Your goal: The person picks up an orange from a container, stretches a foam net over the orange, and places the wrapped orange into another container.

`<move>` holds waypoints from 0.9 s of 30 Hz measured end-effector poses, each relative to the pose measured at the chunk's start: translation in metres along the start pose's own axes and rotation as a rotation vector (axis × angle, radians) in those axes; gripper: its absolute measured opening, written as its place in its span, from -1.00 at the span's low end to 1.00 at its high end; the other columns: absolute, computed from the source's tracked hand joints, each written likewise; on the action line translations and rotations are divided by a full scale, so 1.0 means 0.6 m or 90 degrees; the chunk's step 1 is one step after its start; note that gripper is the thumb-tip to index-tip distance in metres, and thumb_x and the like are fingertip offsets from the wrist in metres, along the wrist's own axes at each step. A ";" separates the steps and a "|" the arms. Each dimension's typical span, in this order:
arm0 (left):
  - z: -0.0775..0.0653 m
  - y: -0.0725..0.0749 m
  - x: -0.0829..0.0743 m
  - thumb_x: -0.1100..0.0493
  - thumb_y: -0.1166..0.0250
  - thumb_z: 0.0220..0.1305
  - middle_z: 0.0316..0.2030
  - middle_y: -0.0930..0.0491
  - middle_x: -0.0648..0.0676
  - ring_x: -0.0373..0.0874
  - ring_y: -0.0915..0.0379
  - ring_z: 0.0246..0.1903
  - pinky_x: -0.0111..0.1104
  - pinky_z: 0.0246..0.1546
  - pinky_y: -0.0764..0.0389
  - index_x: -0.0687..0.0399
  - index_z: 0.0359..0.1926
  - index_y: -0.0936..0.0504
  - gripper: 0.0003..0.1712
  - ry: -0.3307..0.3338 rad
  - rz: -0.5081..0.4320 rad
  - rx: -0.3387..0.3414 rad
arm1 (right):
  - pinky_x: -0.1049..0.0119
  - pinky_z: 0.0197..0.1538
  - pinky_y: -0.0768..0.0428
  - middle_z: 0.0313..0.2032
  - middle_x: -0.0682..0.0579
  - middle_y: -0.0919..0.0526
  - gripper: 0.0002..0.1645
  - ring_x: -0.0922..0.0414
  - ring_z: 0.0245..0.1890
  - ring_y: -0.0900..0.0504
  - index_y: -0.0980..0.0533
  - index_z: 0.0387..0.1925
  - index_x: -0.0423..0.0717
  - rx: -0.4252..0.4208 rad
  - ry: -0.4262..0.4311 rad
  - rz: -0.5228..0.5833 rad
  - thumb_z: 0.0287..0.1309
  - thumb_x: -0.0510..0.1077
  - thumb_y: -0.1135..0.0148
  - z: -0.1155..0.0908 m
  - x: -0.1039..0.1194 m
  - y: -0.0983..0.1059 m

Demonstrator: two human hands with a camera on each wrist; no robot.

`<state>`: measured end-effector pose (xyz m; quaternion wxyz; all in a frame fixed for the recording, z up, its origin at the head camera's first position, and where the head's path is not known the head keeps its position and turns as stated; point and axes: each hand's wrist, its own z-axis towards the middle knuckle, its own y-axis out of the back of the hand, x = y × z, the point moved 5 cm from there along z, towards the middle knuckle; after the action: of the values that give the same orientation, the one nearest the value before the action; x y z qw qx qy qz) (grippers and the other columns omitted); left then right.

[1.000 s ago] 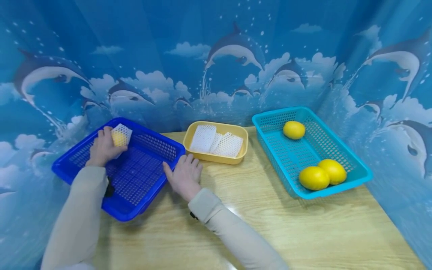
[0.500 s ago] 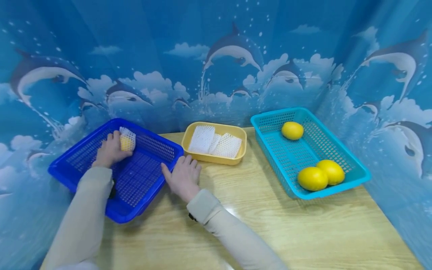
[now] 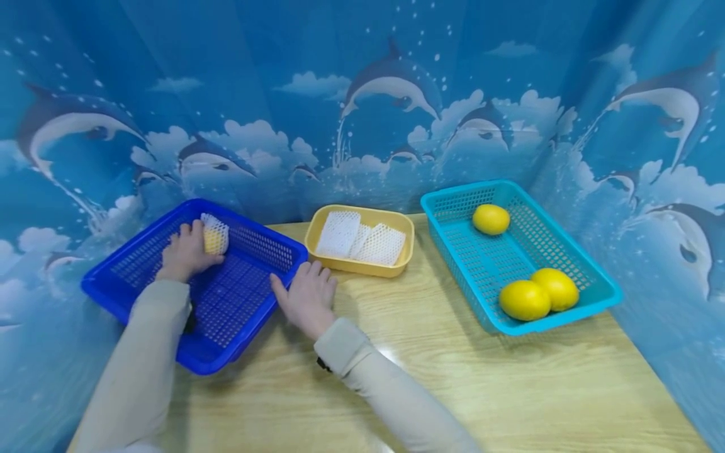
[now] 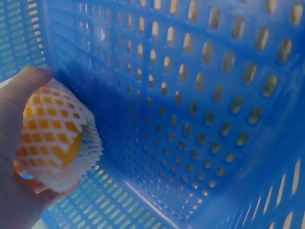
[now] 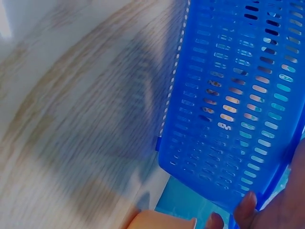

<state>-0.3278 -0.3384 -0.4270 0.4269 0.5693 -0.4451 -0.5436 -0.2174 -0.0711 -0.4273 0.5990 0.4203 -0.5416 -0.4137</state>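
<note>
My left hand [image 3: 184,253] holds a yellow oval fruit [image 4: 71,150] inside the blue basket [image 3: 226,345], near its back wall. A white foam net sleeve [image 4: 58,112] covers most of the fruit; its yellow skin shows through the mesh and at the sleeve's open end. In the left wrist view, thumb and fingers curl around the sleeve from both sides. At the basket's right rim, my right hand [image 3: 309,299] grips the edge, with the thumb over the inner side and fingers outside. Only some fingertips [image 5: 245,208] show in the right wrist view.
A small yellow tray [image 3: 362,267] with several white foam nets [image 3: 385,244] stands at the back, beside my right hand. To the right is a turquoise basket [image 3: 470,277] holding three bare yellow fruits [image 3: 525,300]. A dolphin-print curtain [image 3: 362,94] encloses the wooden table [image 3: 430,352].
Since a second ago, my left hand has moved slightly right and lower in the basket with the sleeved fruit. In the last half second hardly anything has moved. My right hand has stayed on the rim.
</note>
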 end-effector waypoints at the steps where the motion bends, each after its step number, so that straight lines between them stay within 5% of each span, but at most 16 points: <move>1: 0.000 0.001 0.000 -0.06 -0.45 0.07 0.09 -0.12 0.60 0.65 -0.15 0.03 0.41 -0.14 -0.35 0.44 0.37 0.05 0.14 0.002 0.000 0.002 | 0.16 -0.23 -0.41 -0.27 -0.05 -0.44 -0.13 0.01 -0.27 -0.44 -0.44 -0.17 -0.14 0.001 0.001 0.003 0.31 0.54 0.36 0.000 0.000 0.000; 16: -0.008 0.027 -0.016 -0.21 -0.40 0.12 0.13 -0.15 0.64 0.62 -0.27 -0.02 0.39 -0.12 -0.37 0.44 0.41 0.06 0.19 -0.014 0.031 0.034 | 0.15 -0.22 -0.48 -0.25 -0.09 -0.53 -0.12 -0.02 -0.23 -0.52 -0.50 -0.09 -0.20 0.053 0.020 0.043 0.33 0.51 0.27 -0.001 -0.006 0.019; 22: -0.020 0.056 -0.045 -0.26 -0.23 0.28 0.20 -0.10 0.68 0.68 -0.21 0.03 0.41 -0.04 -0.31 0.45 0.39 0.00 0.05 0.000 0.077 0.034 | 0.23 -0.47 -0.46 -0.46 0.00 -0.55 -0.30 0.06 -0.47 -0.57 -0.49 -0.32 -0.05 0.102 0.056 0.049 0.35 0.46 0.17 0.004 -0.015 0.043; 27: -0.040 0.081 -0.084 -0.22 -0.11 0.37 0.26 -0.13 0.65 0.65 -0.16 0.12 0.40 0.01 -0.29 0.44 0.43 -0.06 -0.04 -0.003 0.112 0.063 | 0.30 -0.63 -0.29 -0.69 0.13 -0.37 -0.41 0.18 -0.70 -0.39 -0.38 -0.58 0.06 0.136 0.073 0.126 0.35 0.38 0.04 0.001 -0.029 0.064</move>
<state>-0.3065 -0.3013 -0.3668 0.4430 0.5471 -0.5207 -0.4829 -0.2175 -0.0430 -0.3959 0.6186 0.4490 -0.5863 -0.2684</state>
